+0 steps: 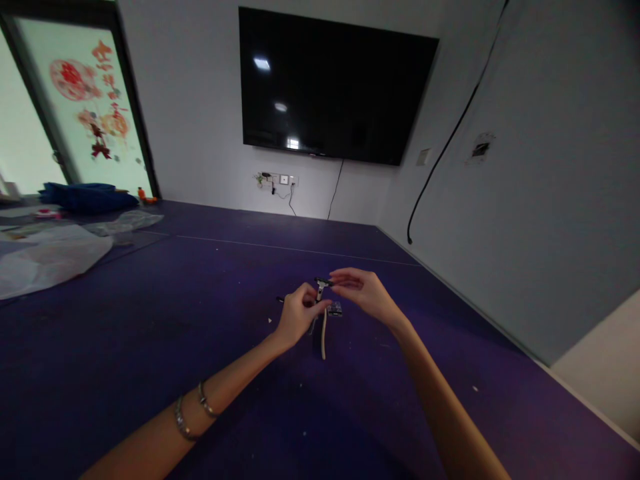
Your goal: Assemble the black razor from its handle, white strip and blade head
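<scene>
Between the thumb and fingers of my left hand (299,313) is a small T-shaped razor (321,289) with a dark crossbar head and a silvery neck. My left fingers hide part of its handle. From the right, my right hand (364,292) pinches the end of the dark head with its fingertips. Just below the hands, a small clear-and-dark packet (335,309) lies on the purple surface (225,373). A thin, slightly curved beige strip (324,339) runs down below my left thumb; whether it joins the razor, I cannot tell.
Clear plastic sheeting (60,257) and a dark blue cloth bundle (87,197) lie at the far left, near a small orange object (145,197). A television (335,87) hangs on the wall above sockets (284,179). A black cable (450,137) dangles at right.
</scene>
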A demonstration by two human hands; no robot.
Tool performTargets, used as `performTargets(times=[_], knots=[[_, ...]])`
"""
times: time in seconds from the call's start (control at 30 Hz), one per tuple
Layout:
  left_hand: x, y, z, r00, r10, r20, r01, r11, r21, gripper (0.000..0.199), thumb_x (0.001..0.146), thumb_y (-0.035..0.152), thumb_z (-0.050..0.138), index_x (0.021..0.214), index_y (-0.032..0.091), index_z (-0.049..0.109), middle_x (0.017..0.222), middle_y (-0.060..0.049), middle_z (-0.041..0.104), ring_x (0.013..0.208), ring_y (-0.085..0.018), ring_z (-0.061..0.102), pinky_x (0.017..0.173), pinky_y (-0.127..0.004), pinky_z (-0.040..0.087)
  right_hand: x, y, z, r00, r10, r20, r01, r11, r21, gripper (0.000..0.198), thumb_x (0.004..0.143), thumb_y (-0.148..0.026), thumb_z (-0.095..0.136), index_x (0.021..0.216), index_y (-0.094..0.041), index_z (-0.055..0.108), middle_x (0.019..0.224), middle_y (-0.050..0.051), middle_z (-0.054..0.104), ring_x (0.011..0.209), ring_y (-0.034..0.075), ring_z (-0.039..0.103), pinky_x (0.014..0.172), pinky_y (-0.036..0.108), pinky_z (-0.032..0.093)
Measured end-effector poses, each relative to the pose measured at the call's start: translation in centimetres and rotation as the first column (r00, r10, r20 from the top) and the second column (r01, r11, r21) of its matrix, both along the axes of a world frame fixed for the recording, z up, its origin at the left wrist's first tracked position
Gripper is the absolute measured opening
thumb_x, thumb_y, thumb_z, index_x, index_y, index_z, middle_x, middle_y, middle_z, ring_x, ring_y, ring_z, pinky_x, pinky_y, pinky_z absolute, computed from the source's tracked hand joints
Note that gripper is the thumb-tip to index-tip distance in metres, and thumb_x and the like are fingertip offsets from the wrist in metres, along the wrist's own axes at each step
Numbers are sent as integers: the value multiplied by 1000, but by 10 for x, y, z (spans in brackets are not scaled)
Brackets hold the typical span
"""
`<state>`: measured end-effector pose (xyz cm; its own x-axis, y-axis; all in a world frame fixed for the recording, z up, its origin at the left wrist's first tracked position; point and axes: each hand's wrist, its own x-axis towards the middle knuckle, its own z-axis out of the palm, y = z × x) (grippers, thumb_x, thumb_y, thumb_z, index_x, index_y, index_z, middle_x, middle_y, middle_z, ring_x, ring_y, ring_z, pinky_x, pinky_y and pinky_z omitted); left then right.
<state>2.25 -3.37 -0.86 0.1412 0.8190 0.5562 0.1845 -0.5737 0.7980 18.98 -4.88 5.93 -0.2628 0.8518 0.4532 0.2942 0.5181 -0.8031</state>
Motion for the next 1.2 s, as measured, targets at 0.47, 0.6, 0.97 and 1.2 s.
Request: performTargets(times=[0.47,0.6,0.97,1.2], knots=[[-13,22,21,973,-80,218,109,986,-123,29,82,37,49,88,11,61,88,-12,69,75,-19,67,72,-32,51,-6,15,-30,957,40,289,19,980,-199,30,77,-40,55,85,-13,66,69,4,65,53,10,56,48,20,43],[-12,20,22,971,-96,219,134,978,-163,29,83,35,47,89,10,61,86,-12,70,79,-20,67,77,-35,51,-22,13,-38,938,93,335,-49,989,-138,31,78,-42,54,86,-14,66,65,3,64,57,12,58,55,21,43],[-8,24,17,957,-138,253,198,954,-226,33,85,38,45,96,10,59,93,-14,69,82,-21,66,78,-36,51,-51,10,-55,958,-10,286,31,997,-70,31,83,-35,45,63,-14,57,54,-1,55,50,9,50,49,18,36],[-23,54,7,970,183,158,-133,949,-286,65,77,45,56,126,7,37,120,-23,53,97,-22,60,87,-34,43,-46,19,-59,857,-259,446,359,920,-155,36,78,-32,46,48,-14,55,44,-1,48,46,10,47,44,20,28]])
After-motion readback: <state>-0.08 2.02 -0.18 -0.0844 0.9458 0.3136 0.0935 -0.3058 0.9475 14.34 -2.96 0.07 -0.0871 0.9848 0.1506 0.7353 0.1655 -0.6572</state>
